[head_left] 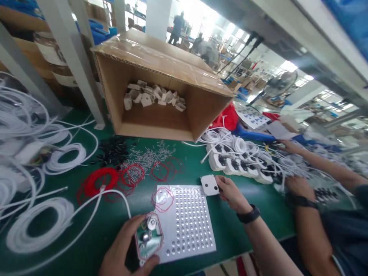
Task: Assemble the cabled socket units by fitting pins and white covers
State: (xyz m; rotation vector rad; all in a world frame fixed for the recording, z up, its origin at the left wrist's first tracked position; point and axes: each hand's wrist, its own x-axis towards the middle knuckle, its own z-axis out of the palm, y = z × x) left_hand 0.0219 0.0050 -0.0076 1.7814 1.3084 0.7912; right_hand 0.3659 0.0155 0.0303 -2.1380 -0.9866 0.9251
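Note:
My left hand (126, 249) is wrapped round an open junction-box-like housing (148, 239) at the bottom centre. Red cord runs along the housing's rim, and round metallic parts sit inside. A white cable (115, 192) leads up to it from the left. Between the thumb and fingers of my right hand (230, 191) is a white square cover (209, 185) with two dark round spots. That cover is above the upper right corner of a pale sheet (191, 222) bearing rows of shiny round pieces. A loop of thin red cord (163, 198) lies across the sheet's upper left.
A cardboard box (158, 124) holding white pieces stands at the back. Screws (146, 157), black parts (113, 151) and red cord coils (100, 182) lie before it. White cable coils (40, 224) cover the left. Finished-looking white units (232, 163) and a co-worker's hands (300, 188) are at right.

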